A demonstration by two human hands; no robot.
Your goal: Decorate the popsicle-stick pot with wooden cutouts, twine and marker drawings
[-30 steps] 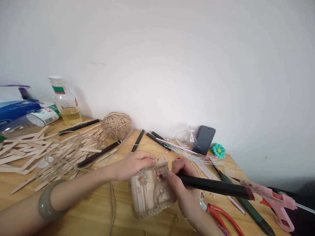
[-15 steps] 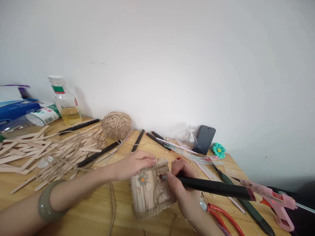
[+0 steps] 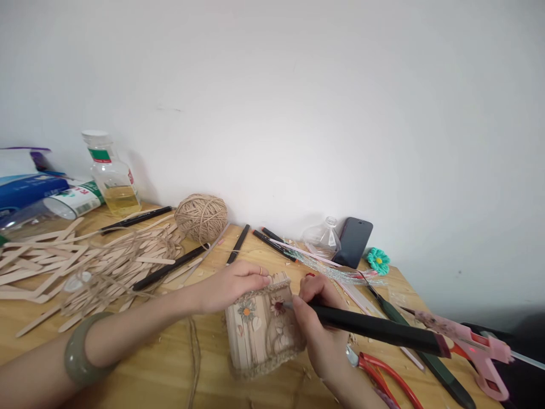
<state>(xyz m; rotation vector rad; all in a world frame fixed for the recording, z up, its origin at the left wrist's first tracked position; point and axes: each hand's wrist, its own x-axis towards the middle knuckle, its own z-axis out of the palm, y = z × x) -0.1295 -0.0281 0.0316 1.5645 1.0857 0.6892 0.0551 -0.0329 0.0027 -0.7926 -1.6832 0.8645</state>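
A small holder made of wooden craft sticks (image 3: 243, 347), with twine braided along its top and bottom edges, leans on the table in front of me. On its face are a flower with an orange centre (image 3: 246, 311), a dark red flower (image 3: 278, 305) and pale petal shapes. My left hand (image 3: 230, 287) grips its upper edge, fingers bent over the rim. In my right hand (image 3: 319, 318) a black marker (image 3: 378, 328) is pinched, its tip at the dark red flower. The marker's far end passes in front of a pink glue gun (image 3: 481, 346).
Loose craft sticks (image 3: 106, 261), a twine ball (image 3: 201, 217) and a glass bottle of yellow liquid (image 3: 114, 176) lie left. Behind are markers (image 3: 239, 244), a small clear bottle (image 3: 327, 238) and a phone (image 3: 356, 241). Red-handled pliers (image 3: 383, 375) and a dark green tool (image 3: 438, 369) are right.
The marker's back end has swung slightly right and down, and my right hand has shifted a little. My left hand and the stick holder stay nearly still.
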